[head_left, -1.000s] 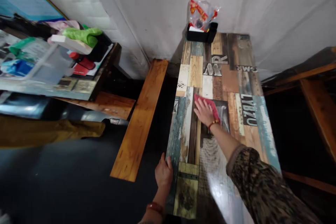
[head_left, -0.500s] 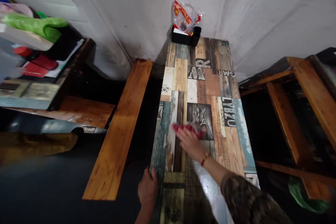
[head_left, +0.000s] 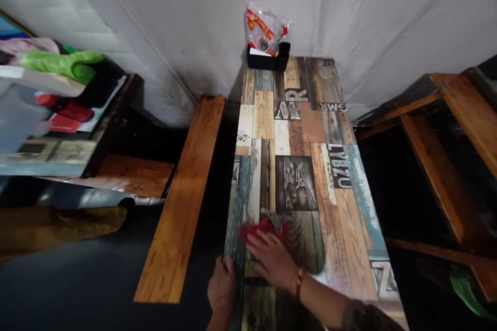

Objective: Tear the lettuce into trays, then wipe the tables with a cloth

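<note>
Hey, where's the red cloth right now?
In the head view, the red cloth is under the right hand on the patterned tabletop, toward its left edge, just nearer than the dark picture panel.

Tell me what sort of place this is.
Probably a small, casual eatery, though nothing confirms it: a long table with a wooden bench alongside, a black caddy at its far end, and a cluttered second table.
</note>
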`<action>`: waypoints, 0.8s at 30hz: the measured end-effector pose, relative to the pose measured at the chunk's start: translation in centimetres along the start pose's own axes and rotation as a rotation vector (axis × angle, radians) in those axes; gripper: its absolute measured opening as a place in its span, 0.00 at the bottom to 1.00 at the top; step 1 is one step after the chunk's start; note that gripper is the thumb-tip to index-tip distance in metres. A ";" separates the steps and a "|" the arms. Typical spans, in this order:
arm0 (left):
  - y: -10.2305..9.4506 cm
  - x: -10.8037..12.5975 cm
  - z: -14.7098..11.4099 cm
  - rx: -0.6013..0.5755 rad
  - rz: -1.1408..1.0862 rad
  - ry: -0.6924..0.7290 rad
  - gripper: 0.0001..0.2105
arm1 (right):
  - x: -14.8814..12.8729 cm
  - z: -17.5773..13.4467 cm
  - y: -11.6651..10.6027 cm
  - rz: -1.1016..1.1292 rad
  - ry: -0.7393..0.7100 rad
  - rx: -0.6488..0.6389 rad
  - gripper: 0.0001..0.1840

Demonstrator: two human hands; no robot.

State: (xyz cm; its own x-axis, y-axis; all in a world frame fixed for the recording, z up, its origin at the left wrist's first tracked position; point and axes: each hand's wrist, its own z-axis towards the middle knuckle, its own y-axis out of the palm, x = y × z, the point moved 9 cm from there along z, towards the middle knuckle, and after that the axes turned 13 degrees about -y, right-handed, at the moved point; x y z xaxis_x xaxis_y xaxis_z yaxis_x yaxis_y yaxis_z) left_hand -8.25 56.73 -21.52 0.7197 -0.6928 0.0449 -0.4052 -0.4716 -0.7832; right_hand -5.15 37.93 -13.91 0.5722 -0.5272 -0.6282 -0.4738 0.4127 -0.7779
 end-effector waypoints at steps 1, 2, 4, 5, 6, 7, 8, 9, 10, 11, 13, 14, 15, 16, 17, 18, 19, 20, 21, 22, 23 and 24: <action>0.1 0.0 0.1 0.005 -0.001 0.004 0.27 | -1.1 -1.8 1.7 0.036 -0.044 -0.046 0.33; 0.1 0.0 0.1 0.009 0.001 0.007 0.27 | -1.3 -3.1 2.3 0.055 -0.081 -0.071 0.30; 0.3 0.0 0.1 0.018 0.012 0.007 0.27 | 0.4 -3.9 0.4 0.046 -0.138 -0.059 0.28; 0.4 0.0 0.1 0.027 0.020 0.005 0.27 | 2.3 -3.2 -1.9 0.012 -0.135 0.001 0.29; 0.4 0.0 0.0 0.037 0.026 0.004 0.27 | 4.8 -1.9 -4.9 -0.046 -0.078 0.092 0.31; 0.4 0.1 -0.2 0.049 0.031 0.006 0.27 | 7.6 -0.2 -8.0 -0.116 0.013 0.187 0.31; 0.3 0.2 -0.4 0.060 0.035 0.011 0.26 | 10.2 1.7 -10.8 -0.181 0.123 0.268 0.29; 0.2 0.3 -0.6 0.072 0.037 0.016 0.26 | 12.2 3.7 -12.9 -0.227 0.233 0.337 0.27; 0.1 0.4 -0.8 0.081 0.038 0.018 0.26 | 13.5 5.5 -14.3 -0.253 0.333 0.397 0.27; 0.0 0.5 -1.0 0.088 0.038 0.019 0.25 | 13.8 7.2 -14.7 -0.259 0.393 0.429 0.28; -0.2 0.6 -1.4 0.093 0.038 0.018 0.25 | 10.8 10.0 -12.3 -0.228 0.294 0.355 0.27; -0.3 0.6 -1.5 0.090 0.035 0.018 0.25 | 8.0 10.4 -9.9 -0.194 0.196 0.302 0.27; -0.5 0.7 -1.6 0.085 0.027 0.021 0.25 | 5.0 9.8 -7.1 -0.148 0.106 0.251 0.27; -0.6 0.7 -1.7 0.074 0.013 0.025 0.25 | 2.0 8.3 -4.1 -0.089 0.045 0.212 0.26; -0.6 0.7 -1.8 0.062 -0.005 0.031 0.25 | -0.6 6.1 -1.1 -0.022 0.008 0.186 0.26; -0.7 0.6 -1.8 0.054 -0.023 0.032 0.25 | -2.7 3.4 1.6 0.049 0.012 0.180 0.25; -0.8 0.5 -1.7 0.044 -0.041 0.033 0.26 | -4.0 0.5 3.6 0.111 0.061 0.209 0.24; -0.9 0.5 -1.6 0.045 -0.052 0.033 0.27 | -4.8 -2.4 5.1 0.176 0.125 0.252 0.22; -1.1 0.4 -1.4 0.058 -0.058 0.031 0.28 | -5.4 -4.9 6.0 0.254 0.168 0.300 0.21; -1.1 0.5 -1.3 0.061 -0.067 0.047 0.29 | -5.7 -6.9 6.1 0.339 0.197 0.352 0.21; -1.1 0.7 -1.1 0.062 -0.066 0.060 0.30 | -5.5 -8.5 5.5 0.424 0.245 0.422 0.22; -1.1 0.8 -0.9 0.058 -0.069 0.065 0.31 | -5.1 -9.8 4.2 0.505 0.293 0.501 0.23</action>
State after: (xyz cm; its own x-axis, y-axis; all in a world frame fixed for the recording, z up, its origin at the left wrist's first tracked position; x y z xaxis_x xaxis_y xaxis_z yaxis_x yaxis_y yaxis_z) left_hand -7.76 56.18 -20.09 0.7056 -0.6949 0.1386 -0.3215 -0.4882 -0.8113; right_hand -16.63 35.09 -13.89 0.1332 -0.3321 -0.9338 -0.2301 0.9061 -0.3551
